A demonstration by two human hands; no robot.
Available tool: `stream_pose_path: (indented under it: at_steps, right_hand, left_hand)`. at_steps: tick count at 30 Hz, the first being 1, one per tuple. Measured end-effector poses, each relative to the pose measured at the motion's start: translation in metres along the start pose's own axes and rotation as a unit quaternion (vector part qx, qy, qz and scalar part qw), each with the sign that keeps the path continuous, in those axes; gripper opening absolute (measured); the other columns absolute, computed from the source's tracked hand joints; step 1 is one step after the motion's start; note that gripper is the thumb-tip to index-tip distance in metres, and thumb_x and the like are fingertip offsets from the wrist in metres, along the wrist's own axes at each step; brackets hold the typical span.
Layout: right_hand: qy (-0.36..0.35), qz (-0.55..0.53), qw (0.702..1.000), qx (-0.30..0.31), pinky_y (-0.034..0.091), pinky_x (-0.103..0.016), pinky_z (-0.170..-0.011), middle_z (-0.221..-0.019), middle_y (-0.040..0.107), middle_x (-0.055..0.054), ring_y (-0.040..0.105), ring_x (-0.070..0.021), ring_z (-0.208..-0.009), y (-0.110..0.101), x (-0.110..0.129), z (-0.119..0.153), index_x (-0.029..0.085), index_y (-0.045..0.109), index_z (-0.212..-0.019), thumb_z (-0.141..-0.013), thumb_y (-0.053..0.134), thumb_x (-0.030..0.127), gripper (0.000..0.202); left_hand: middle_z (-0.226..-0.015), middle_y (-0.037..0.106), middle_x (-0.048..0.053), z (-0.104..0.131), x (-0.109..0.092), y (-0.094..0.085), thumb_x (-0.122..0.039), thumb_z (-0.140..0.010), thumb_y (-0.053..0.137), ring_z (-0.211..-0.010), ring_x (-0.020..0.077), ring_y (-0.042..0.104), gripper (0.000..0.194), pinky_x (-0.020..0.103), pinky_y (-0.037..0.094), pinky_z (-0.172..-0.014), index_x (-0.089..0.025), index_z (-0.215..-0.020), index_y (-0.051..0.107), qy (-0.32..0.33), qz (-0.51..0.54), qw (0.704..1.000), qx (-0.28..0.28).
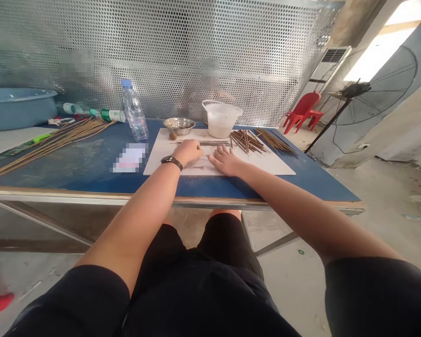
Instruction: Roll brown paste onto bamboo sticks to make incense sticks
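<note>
My left hand [188, 151], with a dark watch on the wrist, is closed low over the white board [272, 161]; what its curled fingers hold, if anything, is too small to make out. To its right, my right hand [226, 161] lies palm down on the board, fingers spread. Just beyond both hands is a row of thin brown sticks [210, 143]. A small brown ball [173, 136] rests near a metal bowl [179, 125]. Behind my right hand stands a white plastic bucket [221, 120], with a pile of brown sticks [247, 142] beside it.
On the blue table [77, 164] are a water bottle [135, 112], a pixelated paper [129, 157], long thin rods [63, 135] and a blue basin [19, 110]. More sticks [275, 141] lie at the right. A perforated metal sheet [161, 56] stands behind; a fan [361, 89] is off right.
</note>
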State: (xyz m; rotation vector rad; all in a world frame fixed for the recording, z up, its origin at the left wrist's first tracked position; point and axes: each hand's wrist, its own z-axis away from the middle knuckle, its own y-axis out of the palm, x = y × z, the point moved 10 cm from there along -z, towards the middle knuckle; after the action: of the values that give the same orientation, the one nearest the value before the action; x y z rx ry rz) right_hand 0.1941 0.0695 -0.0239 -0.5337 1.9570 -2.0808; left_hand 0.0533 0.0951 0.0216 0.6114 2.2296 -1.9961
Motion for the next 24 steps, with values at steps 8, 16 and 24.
stream_pose_path:
  at_steps: [8,16,24]
  right_hand:
    - [0.046,-0.016,0.999,0.009,0.004,-0.069,-0.138,-0.187,0.011,-0.029,-0.001,-0.0449,-0.174,-0.003,-0.006,-0.01,-0.002,0.03,-0.175,-0.107,0.004,0.074,0.105]
    - [-0.013,-0.023,1.0,0.014,0.006,-0.064,-0.14,-0.187,0.0,-0.028,-0.006,-0.0452,-0.174,0.002,0.022,0.078,-0.009,0.013,-0.177,-0.101,0.005,0.086,0.122]
    - [-0.028,-0.037,0.999,-0.014,0.009,-0.067,-0.139,-0.187,0.004,-0.029,-0.004,-0.0458,-0.174,0.007,0.011,0.056,-0.007,0.017,-0.177,-0.101,0.005,0.086,0.12]
  left_hand:
    - [-0.094,0.08,0.012,0.0,0.005,0.0,-0.034,-0.093,0.064,-0.085,0.029,0.071,0.018,0.037,0.048,-0.071,-0.023,-0.083,0.072,-0.022,-0.013,1.0,0.0]
    - [-0.092,0.079,0.014,-0.002,0.01,-0.001,-0.034,-0.089,0.066,-0.09,0.0323,0.073,0.015,0.038,0.05,-0.076,-0.023,-0.079,0.069,-0.033,-0.008,0.999,-0.006]
    - [-0.097,0.081,0.012,0.0,-0.003,-0.002,-0.043,-0.093,0.066,-0.091,0.0303,0.074,0.023,0.037,0.052,-0.078,-0.023,-0.083,0.07,0.022,0.019,1.0,0.004]
